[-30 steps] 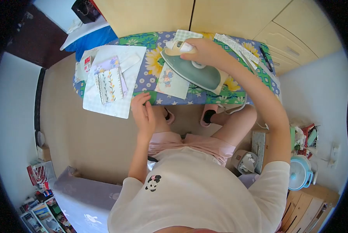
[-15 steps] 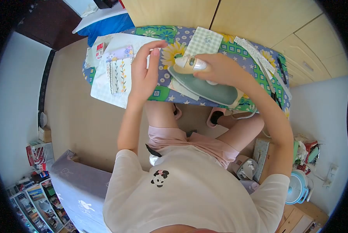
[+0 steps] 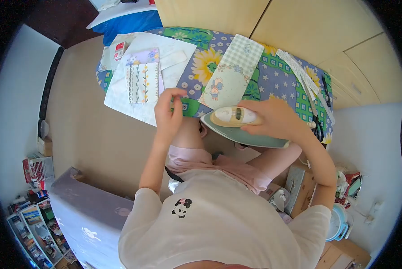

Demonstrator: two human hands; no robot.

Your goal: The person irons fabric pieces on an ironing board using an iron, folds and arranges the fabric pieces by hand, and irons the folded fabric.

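My right hand (image 3: 275,119) is wrapped round the handle of a green and cream iron (image 3: 250,136). The iron hangs at the board's near edge, over my lap, with its tip pointing left. Just beyond it lies a long fabric strip (image 3: 230,74), green gingham at the far end and printed with small figures at the near end. My left hand (image 3: 168,115) hovers empty by the near edge, fingers loosely bent and thumb apart. To its left, folded fabric pieces with a flower-embroidered one (image 3: 145,83) rest on a white sheet (image 3: 116,101).
A flowered cloth (image 3: 272,80) covers the board. On its right side lie black-handled scissors (image 3: 317,127), a pale patterned strip (image 3: 295,67) and a black pen-like tool (image 3: 326,89). A small red and white box (image 3: 119,50) sits at the left. Cabinets (image 3: 308,31) stand behind.
The iron, in my right hand, has moved off the fabric strip toward my body, uncovering the strip's printed near end. My left hand has dropped slightly nearer to me.
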